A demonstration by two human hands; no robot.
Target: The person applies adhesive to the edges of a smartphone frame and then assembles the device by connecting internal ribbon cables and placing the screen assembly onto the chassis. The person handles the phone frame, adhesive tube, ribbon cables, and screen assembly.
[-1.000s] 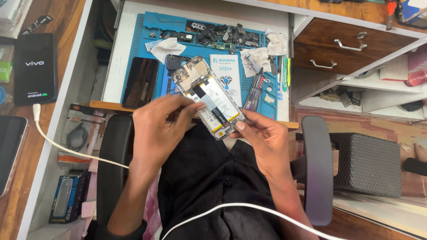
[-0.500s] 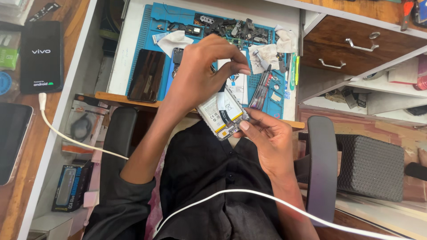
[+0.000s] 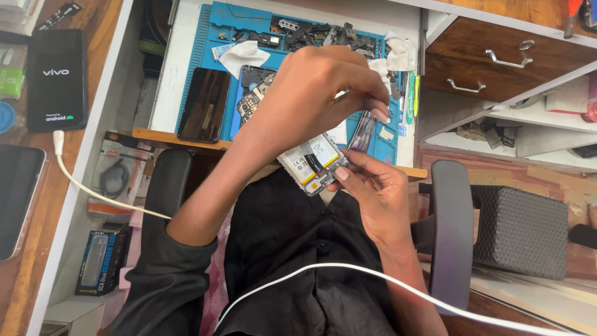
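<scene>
— What stood largest on the bench just then?

— The blue rubber repair mat (image 3: 193,74), strewn along its far edge with small dark loose parts (image 3: 311,34), and a dark glossy phone screen panel (image 3: 204,104) lying flat on its near left part. A white cable (image 3: 112,196) ran across the lap.

— And the opened phone?

— The opened white-backed smartphone with its yellow-edged battery showing (image 3: 311,163) was held above the lap, at the mat's near edge. The right hand (image 3: 373,199) gripped its lower end, fingers curled under, thumb pressed on the edge.

— What had changed?

— The left hand (image 3: 317,99) had lifted off the phone's face, where it rested a second before, and reached out over the mat, fingertips pinched together near a fan of thin metal picks (image 3: 362,132) (whether anything was between them, I couldn't tell). So I'd judge the hand was after a tool or a small part.
</scene>
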